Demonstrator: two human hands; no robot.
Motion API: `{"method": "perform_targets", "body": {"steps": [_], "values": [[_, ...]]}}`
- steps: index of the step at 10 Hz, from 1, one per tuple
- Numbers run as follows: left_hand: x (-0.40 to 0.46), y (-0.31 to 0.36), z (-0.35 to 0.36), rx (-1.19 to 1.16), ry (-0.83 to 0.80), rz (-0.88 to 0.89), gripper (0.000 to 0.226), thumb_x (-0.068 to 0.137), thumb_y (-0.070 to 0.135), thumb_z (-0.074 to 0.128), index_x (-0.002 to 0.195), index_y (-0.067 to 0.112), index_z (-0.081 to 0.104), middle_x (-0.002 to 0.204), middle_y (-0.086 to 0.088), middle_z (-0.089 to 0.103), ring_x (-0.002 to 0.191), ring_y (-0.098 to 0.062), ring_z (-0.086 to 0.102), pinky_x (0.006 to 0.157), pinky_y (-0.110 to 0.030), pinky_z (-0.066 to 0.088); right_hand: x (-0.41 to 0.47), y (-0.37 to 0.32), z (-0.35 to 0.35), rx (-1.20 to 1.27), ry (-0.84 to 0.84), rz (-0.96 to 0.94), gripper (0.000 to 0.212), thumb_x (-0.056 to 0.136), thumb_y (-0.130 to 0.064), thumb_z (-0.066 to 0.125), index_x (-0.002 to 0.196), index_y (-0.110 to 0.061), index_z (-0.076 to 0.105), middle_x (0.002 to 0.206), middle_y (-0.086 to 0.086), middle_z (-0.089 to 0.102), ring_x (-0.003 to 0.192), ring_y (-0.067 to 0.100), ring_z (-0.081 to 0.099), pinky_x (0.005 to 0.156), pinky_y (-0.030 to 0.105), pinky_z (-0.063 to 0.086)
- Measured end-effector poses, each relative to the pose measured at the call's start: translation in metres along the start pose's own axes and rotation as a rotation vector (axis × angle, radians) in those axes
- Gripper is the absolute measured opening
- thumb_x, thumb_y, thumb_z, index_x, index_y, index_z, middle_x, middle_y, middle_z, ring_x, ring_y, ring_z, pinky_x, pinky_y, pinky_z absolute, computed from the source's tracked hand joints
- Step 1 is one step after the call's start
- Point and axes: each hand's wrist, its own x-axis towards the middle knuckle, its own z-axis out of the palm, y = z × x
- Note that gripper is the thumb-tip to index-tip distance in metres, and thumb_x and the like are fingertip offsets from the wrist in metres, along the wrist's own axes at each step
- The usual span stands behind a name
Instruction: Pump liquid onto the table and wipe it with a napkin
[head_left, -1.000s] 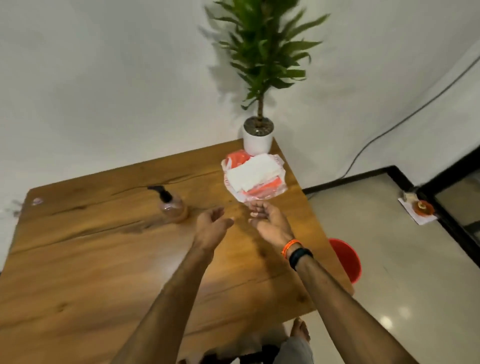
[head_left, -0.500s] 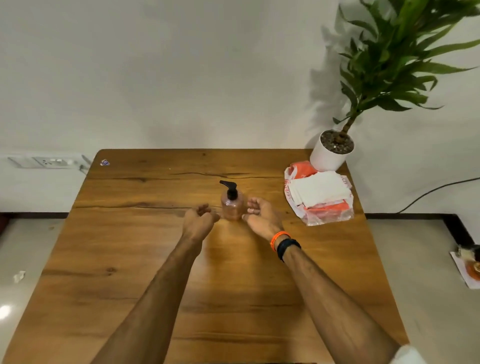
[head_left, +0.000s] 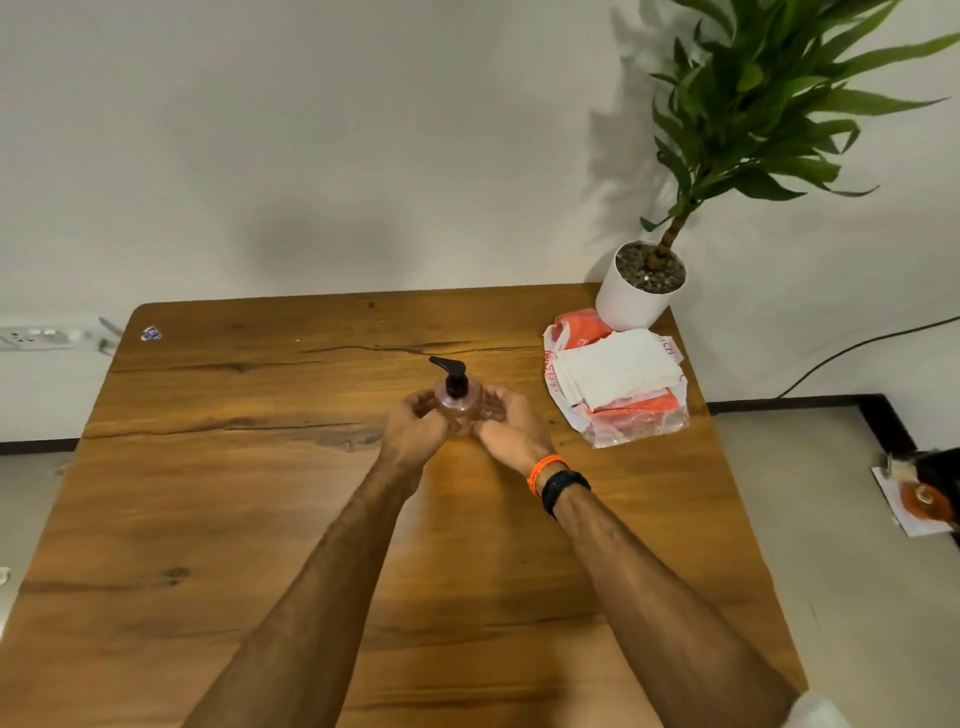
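Wooden table (head_left: 218, 519) fills most of the view, its grain dark and knotted, set against a pale wall. At its far right corner stands a potted plant (head_left: 641, 291) in a white pot, and just near of that lies a torn orange-and-clear plastic pack of white napkins (head_left: 618, 371). Toward the far middle of the table stands a small clear pump bottle (head_left: 458, 402) with a black pump head, its spout pointing left. Left hand (head_left: 415, 428) and right hand (head_left: 506, 426) curl round the bottle's body from either side, fingers grasping it. On the right wrist sit an orange band (head_left: 544, 467) and a black band (head_left: 563, 488).
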Motion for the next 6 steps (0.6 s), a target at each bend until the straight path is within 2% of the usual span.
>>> {"method": "perform_targets", "body": {"steps": [1, 2, 3, 4, 5, 6], "values": [[0.005, 0.006, 0.024, 0.007, -0.091, 0.015, 0.032, 0.078, 0.003, 0.069, 0.108, 0.013, 0.063, 0.111, -0.008, 0.067, 0.088, -0.014, 0.062, 0.068, -0.025, 0.05, 0.006, 0.005, -0.025, 0.01, 0.046, 0.015, 0.054, 0.076, -0.006, 0.066, 0.126, -0.025, 0.058, 0.117, -0.008, 0.065, 0.109, 0.012, 0.06, 0.094, 0.025, 0.045], [0.011, 0.01, 0.047, 0.016, -0.167, 0.011, 0.044, 0.077, 0.005, 0.072, 0.12, 0.009, 0.063, 0.114, -0.007, 0.07, 0.096, -0.016, 0.064, 0.071, -0.023, 0.049, 0.013, 0.011, -0.05, -0.001, 0.106, 0.015, 0.051, 0.075, -0.005, 0.065, 0.121, -0.026, 0.061, 0.108, -0.01, 0.064, 0.105, 0.013, 0.058, 0.087, 0.023, 0.041], [0.014, 0.015, 0.064, 0.006, -0.168, -0.004, 0.044, 0.075, 0.008, 0.076, 0.117, 0.013, 0.063, 0.107, 0.0, 0.071, 0.092, -0.01, 0.065, 0.071, -0.021, 0.051, 0.02, 0.012, -0.069, -0.001, 0.138, 0.012, 0.049, 0.076, -0.006, 0.065, 0.12, -0.027, 0.062, 0.108, -0.011, 0.063, 0.106, 0.014, 0.057, 0.088, 0.024, 0.041], [0.019, 0.016, 0.072, 0.042, -0.192, 0.005, 0.048, 0.074, 0.006, 0.072, 0.121, 0.01, 0.061, 0.115, -0.009, 0.07, 0.084, -0.011, 0.06, 0.069, -0.025, 0.052, 0.024, 0.013, -0.079, 0.013, 0.122, 0.001, 0.046, 0.077, -0.01, 0.067, 0.118, -0.03, 0.062, 0.111, -0.012, 0.063, 0.104, 0.011, 0.055, 0.085, 0.024, 0.038], [0.014, 0.023, 0.069, 0.122, -0.177, -0.009, 0.057, 0.077, 0.005, 0.068, 0.132, 0.007, 0.053, 0.13, -0.012, 0.061, 0.108, -0.024, 0.061, 0.099, -0.047, 0.048, 0.021, 0.01, -0.081, -0.009, 0.103, -0.002, 0.047, 0.078, -0.011, 0.067, 0.121, -0.027, 0.06, 0.117, -0.009, 0.063, 0.105, 0.01, 0.054, 0.086, 0.023, 0.038], [0.01, 0.034, 0.063, 0.225, -0.113, 0.004, 0.073, 0.082, 0.005, 0.068, 0.146, 0.009, 0.035, 0.147, -0.008, 0.044, 0.131, -0.027, 0.046, 0.109, -0.046, 0.042, 0.017, -0.001, -0.09, -0.013, 0.164, -0.032, 0.047, 0.08, -0.009, 0.065, 0.125, -0.021, 0.057, 0.113, -0.009, 0.061, 0.105, 0.011, 0.057, 0.087, 0.02, 0.04]]}}
